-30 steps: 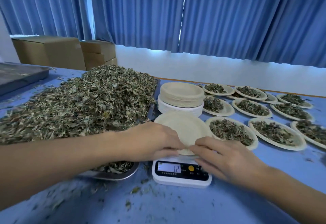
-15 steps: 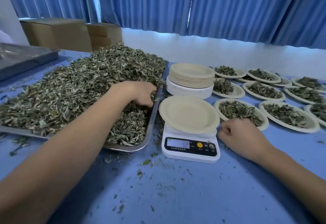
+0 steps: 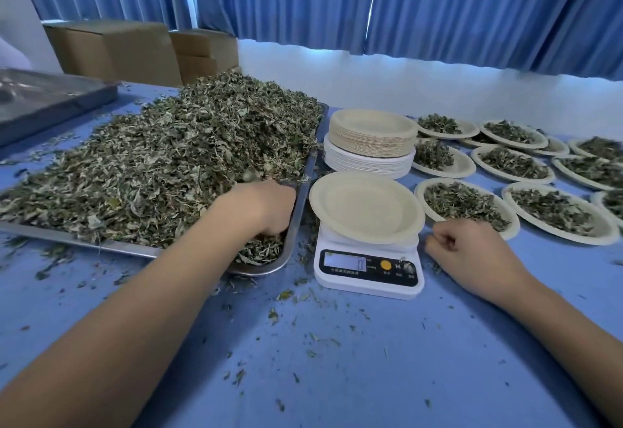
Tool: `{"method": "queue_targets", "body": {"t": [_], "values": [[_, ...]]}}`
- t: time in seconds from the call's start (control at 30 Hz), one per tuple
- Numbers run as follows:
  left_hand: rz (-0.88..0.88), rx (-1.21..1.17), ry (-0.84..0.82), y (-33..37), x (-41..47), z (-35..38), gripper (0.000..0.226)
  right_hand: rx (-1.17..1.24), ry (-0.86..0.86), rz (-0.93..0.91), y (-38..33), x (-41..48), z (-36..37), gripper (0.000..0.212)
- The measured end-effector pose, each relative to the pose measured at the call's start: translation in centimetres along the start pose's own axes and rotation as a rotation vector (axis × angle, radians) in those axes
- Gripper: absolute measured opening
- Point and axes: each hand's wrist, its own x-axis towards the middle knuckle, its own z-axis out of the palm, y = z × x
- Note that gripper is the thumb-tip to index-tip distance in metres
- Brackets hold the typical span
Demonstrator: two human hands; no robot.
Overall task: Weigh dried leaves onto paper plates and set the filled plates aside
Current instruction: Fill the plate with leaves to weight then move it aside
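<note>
My left hand [image 3: 259, 206] digs into the leaves [image 3: 161, 164], grip buried, can't tell; right hand [image 3: 472, 255] fisted, holding nothing, beside scale [image 3: 369, 274] carrying plate [image 3: 365, 206].

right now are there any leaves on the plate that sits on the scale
No, the paper plate on the scale is bare, and the left hand is down in the pile of dried leaves.

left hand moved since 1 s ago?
Yes. The left hand went left, from the plate on the scale into the dried leaves in the tray.
</note>
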Motion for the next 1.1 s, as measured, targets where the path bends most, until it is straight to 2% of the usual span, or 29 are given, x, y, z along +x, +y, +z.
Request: {"method": "queue_targets", "body": {"t": [0.13, 0.33, 0.5, 0.6, 0.67, 0.83, 0.9, 1.0, 1.07, 1.1], "values": [[-0.035, -0.055, 0.152, -0.1, -0.1, 0.5, 0.024, 0.007, 0.016, -0.01, 0.2, -0.1, 0.1, 0.047], [-0.108, -0.24, 0.255, -0.9, 0.6, 0.7, 0.01, 0.043, 0.031, -0.013, 0.6, -0.1, 0.1, 0.051], [-0.171, -0.428, 0.526, -1.9, 0.1, -0.9, 0.009, 0.068, 0.034, -0.009, 0.7, -0.1, 0.3, 0.053], [-0.137, -0.534, 0.704, -2.3, -0.1, -2.3, 0.015, 0.069, 0.032, -0.014, 0.7, -0.1, 0.3, 0.053], [-0.083, -0.648, 0.754, -1.7, 0.0, -3.3, 0.016, 0.075, 0.034, -0.019, 0.8, -0.1, 0.4, 0.053], [0.126, -0.979, 0.663, 3.0, 1.0, -5.1, 0.011, 0.088, 0.029, -0.023, 0.9, 0.0, 0.3, 0.054], [0.19, -0.903, 0.627, 5.1, 1.3, -5.0, 0.015, 0.096, 0.026, -0.019, 0.9, -0.1, 0.3, 0.054], [0.276, -0.637, 0.504, 6.4, 1.4, -4.4, 0.02, 0.108, 0.024, -0.011, 1.0, -0.1, 0.2, 0.054], [0.318, -0.597, 0.437, 6.0, 1.2, -3.9, 0.022, 0.109, 0.02, -0.014, 0.9, 0.0, 0.2, 0.054], [0.325, -0.616, 0.464, 5.5, 0.9, -3.7, 0.021, 0.105, 0.019, -0.017, 0.9, 0.0, 0.2, 0.054]]}}
